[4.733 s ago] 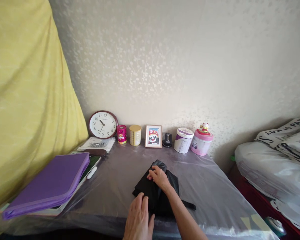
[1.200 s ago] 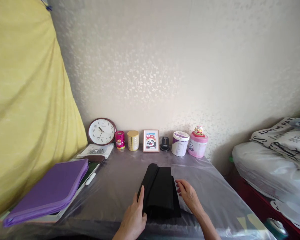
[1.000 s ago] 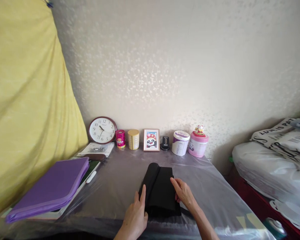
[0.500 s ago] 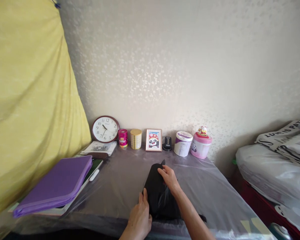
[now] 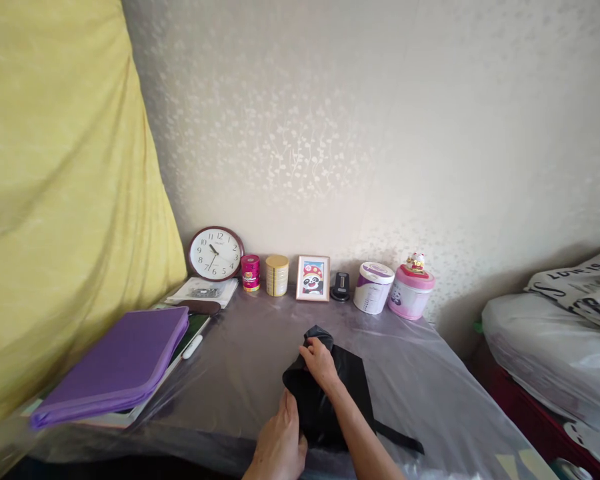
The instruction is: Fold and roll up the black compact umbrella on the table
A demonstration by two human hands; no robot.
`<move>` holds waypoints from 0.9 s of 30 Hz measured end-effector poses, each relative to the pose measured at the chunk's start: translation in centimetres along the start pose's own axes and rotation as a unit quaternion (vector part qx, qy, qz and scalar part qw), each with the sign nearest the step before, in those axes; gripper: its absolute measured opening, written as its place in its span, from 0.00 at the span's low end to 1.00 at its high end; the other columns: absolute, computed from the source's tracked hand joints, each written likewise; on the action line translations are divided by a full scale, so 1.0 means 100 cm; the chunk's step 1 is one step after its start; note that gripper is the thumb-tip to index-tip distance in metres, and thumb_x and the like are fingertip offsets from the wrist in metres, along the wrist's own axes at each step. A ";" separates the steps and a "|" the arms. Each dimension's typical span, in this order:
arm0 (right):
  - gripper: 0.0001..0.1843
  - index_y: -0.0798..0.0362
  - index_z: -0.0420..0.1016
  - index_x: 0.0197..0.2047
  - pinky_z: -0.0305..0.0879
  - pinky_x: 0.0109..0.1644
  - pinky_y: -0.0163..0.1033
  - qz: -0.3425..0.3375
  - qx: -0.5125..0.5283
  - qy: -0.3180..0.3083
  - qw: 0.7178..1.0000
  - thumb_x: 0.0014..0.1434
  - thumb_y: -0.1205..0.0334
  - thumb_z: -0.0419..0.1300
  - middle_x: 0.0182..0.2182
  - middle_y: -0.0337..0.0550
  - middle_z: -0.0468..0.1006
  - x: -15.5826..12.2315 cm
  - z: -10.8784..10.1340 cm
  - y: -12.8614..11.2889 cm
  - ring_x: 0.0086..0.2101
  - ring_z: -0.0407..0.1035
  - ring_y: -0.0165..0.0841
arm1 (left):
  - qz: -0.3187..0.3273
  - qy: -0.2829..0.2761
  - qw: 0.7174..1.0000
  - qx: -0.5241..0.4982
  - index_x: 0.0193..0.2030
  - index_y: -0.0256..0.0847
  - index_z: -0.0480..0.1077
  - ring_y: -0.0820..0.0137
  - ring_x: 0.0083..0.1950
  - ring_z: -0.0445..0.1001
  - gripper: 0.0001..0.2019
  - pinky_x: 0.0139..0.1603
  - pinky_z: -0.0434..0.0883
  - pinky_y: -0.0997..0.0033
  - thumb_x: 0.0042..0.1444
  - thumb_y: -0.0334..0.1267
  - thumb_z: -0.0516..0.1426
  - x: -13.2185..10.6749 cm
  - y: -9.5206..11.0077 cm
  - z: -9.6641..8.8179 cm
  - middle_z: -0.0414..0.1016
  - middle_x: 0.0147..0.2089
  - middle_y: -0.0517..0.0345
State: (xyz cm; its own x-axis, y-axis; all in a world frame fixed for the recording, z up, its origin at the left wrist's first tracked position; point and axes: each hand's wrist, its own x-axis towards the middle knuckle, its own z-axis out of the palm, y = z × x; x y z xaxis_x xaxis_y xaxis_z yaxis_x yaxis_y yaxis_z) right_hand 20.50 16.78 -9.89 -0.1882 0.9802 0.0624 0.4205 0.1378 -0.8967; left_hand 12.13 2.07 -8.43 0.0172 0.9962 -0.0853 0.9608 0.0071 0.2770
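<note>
Soft black folded item [image 5: 314,408] lies on the grey plastic-covered counter [image 5: 245,360], near its front edge; narrow black strap [image 5: 401,438] trails rightward. Right hand [image 5: 320,363]: fingers curled closed on the item's upper fold. Left hand [image 5: 280,437]: fingers together at its left edge; cannot tell whether they grip.

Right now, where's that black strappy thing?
In the head view, the black thing is at the near edge of the table, just right of centre, with the right hand on it and the left hand at its left side.
</note>
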 end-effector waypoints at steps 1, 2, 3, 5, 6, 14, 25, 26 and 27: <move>0.09 0.63 0.66 0.46 0.65 0.26 0.32 -0.005 -0.017 -0.003 1.000 0.61 0.73 0.57 0.26 0.41 0.72 0.000 -0.001 0.000 0.28 0.70 0.37 | -0.003 0.005 1.000 -0.006 0.63 0.23 0.44 0.62 0.48 0.66 0.34 0.46 0.67 0.70 0.53 0.22 0.56 -0.003 -0.003 -0.001 0.51 0.60 0.37; 0.08 0.63 0.66 0.46 0.65 0.26 0.32 -0.010 -0.030 -0.008 0.999 0.62 0.74 0.56 0.26 0.40 0.73 0.000 -0.001 -0.001 0.28 0.70 0.36 | -0.004 0.015 1.000 -0.003 0.63 0.24 0.45 0.62 0.49 0.66 0.32 0.46 0.68 0.69 0.55 0.24 0.56 -0.005 -0.006 -0.001 0.53 0.59 0.38; 0.08 0.63 0.65 0.46 0.64 0.27 0.32 -0.013 -0.034 -0.015 0.999 0.63 0.74 0.56 0.26 0.40 0.73 0.000 -0.002 -0.001 0.28 0.70 0.36 | -0.009 0.033 0.999 0.009 0.63 0.24 0.46 0.61 0.49 0.65 0.30 0.45 0.68 0.67 0.57 0.26 0.56 -0.008 -0.009 -0.001 0.53 0.58 0.38; 0.08 0.63 0.64 0.48 0.64 0.28 0.32 -0.017 -0.026 -0.029 0.999 0.64 0.73 0.55 0.25 0.39 0.73 -0.001 -0.002 -0.001 0.26 0.70 0.34 | 0.012 0.091 0.995 0.042 0.60 0.25 0.53 0.58 0.53 0.61 0.25 0.48 0.67 0.64 0.58 0.29 0.56 -0.012 -0.012 -0.001 0.53 0.58 0.37; 0.09 0.63 0.63 0.48 0.64 0.28 0.32 -0.020 -0.022 -0.033 0.999 0.65 0.73 0.54 0.24 0.39 0.73 -0.002 -0.001 -0.001 0.25 0.70 0.34 | 0.030 0.116 0.991 0.059 0.59 0.26 0.56 0.56 0.56 0.57 0.24 0.51 0.65 0.60 0.57 0.30 0.56 -0.012 -0.012 -0.001 0.52 0.58 0.37; 0.08 0.57 0.69 0.42 0.63 0.32 0.31 -0.096 0.043 -0.069 0.992 0.63 0.74 0.51 0.26 0.36 0.73 -0.009 -0.003 0.001 0.29 0.70 0.32 | 0.168 0.043 0.975 0.141 0.66 0.34 0.43 0.56 0.64 0.38 0.43 0.62 0.48 0.48 0.41 0.25 0.54 0.004 0.001 -0.001 0.34 0.65 0.48; 0.13 0.53 0.73 0.43 0.53 0.53 0.44 -0.414 -0.064 -0.028 0.907 0.66 0.64 0.48 0.41 0.43 0.72 -0.034 -0.026 0.007 0.48 0.59 0.40 | 0.170 0.123 0.959 0.190 0.65 0.35 0.48 0.54 0.63 0.44 0.42 0.58 0.57 0.54 0.40 0.18 0.53 0.007 -0.008 0.023 0.39 0.64 0.35; 0.13 0.54 0.73 0.44 0.51 0.55 0.46 -0.418 -0.079 -0.022 0.905 0.66 0.64 0.48 0.43 0.44 0.71 -0.029 -0.027 0.010 0.50 0.58 0.41 | 0.175 0.141 0.956 0.187 0.65 0.36 0.48 0.54 0.63 0.44 0.42 0.58 0.57 0.53 0.39 0.18 0.53 0.007 -0.008 0.025 0.38 0.64 0.35; 0.13 0.54 0.73 0.44 0.50 0.56 0.47 -0.420 -0.095 -0.015 0.903 0.66 0.63 0.48 0.44 0.45 0.70 -0.024 -0.027 0.014 0.50 0.57 0.41 | 0.180 0.154 0.954 0.183 0.65 0.36 0.48 0.54 0.63 0.43 0.43 0.58 0.57 0.53 0.38 0.18 0.53 0.007 -0.009 0.026 0.37 0.64 0.34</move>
State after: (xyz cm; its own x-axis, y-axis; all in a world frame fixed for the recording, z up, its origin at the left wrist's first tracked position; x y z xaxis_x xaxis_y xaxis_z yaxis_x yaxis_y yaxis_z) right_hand 23.96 15.00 -10.10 -0.5346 0.5149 0.6701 0.2619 0.8548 -0.4479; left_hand 12.02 2.54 -11.25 0.3369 0.9066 0.2540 0.9410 -0.3154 -0.1223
